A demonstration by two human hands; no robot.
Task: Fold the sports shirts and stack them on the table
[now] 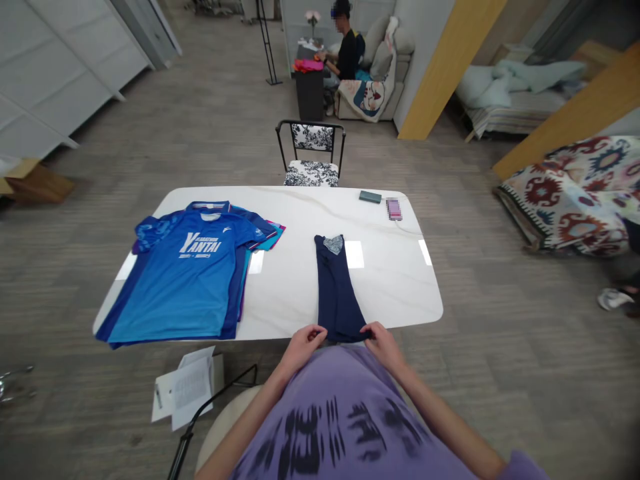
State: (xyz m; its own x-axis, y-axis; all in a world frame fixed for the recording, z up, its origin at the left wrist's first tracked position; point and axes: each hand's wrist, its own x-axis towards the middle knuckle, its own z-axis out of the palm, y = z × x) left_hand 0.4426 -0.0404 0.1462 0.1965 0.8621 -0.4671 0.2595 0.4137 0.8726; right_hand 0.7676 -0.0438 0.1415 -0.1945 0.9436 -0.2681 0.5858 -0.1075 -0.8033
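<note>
A navy garment (337,290), folded into a long narrow strip, lies on the white table with a grey patterned patch at its far end. Its near edge reaches the table's front edge. At the left near corner, the fingers of my left hand (305,343) pinch the cloth. My right hand (384,343) grips the opposite near corner between thumb and fingers. To the left, a blue "Yantai" T-shirt (185,287) is spread flat over other shirts, whose blue, teal and purple edges show beneath it.
On the white marbled table (285,287), a dark slim case (370,197) and a phone (394,209) with a cable lie at the far right. A patterned chair (313,160) stands beyond. Papers (187,387) are below the front edge. Another person (346,57) sits in the background.
</note>
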